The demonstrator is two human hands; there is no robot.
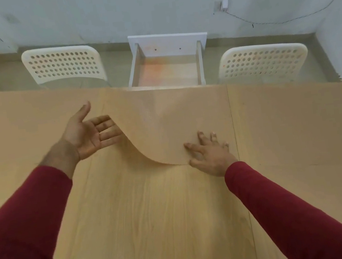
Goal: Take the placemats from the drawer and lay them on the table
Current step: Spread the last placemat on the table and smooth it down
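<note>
No text, label or number can be read anywhere, perhaps owing to the blur.

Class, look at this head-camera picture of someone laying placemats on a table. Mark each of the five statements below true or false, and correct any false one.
1. The right hand presses flat on the placemat. True.
2. The left hand has a closed grip on the placemat's edge. False: it is open, palm up, its fingers at the placemat's lifted left edge.
3. The drawer beyond the table stands open. True.
4. The placemat lies fully flat. False: its near left part curves up off the table.
5. Three white chairs stand behind the table. False: two show, a left chair and a right chair.
</note>
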